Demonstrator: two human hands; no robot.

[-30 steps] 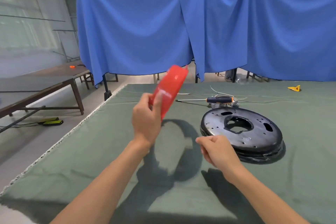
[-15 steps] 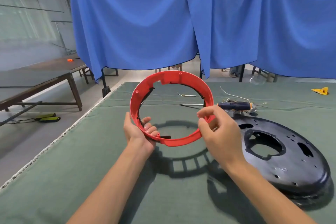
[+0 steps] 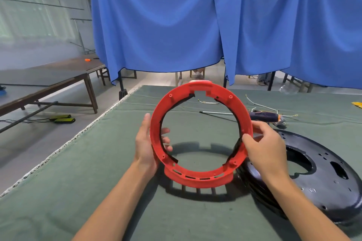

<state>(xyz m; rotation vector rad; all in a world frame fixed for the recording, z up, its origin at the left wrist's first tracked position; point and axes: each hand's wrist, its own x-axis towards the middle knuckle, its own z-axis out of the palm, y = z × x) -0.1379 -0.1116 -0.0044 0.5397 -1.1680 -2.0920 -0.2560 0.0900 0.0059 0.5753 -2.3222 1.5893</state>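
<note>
A red plastic ring (image 3: 195, 92) with screw bosses and slots is held up above the green table cover (image 3: 98, 172), its open face turned toward me. My left hand (image 3: 146, 143) grips its left rim, thumb outside and fingers curled through the opening. My right hand (image 3: 264, 148) pinches the right rim between thumb and fingers. A black round metal plate (image 3: 323, 186) with cut-outs lies on the cover to the right, partly behind my right hand.
A screwdriver (image 3: 262, 116) with a dark and orange handle lies behind the ring, beside loose white wires (image 3: 260, 105). A yellow piece (image 3: 357, 104) sits at the far right. Blue curtains (image 3: 176, 25) hang behind. A wooden bench (image 3: 49, 86) stands left, off the table edge.
The ring turned from edge-on in my left hand alone to face-on. My right hand came up and took its right rim. The ring now sits lower and closer to me.
</note>
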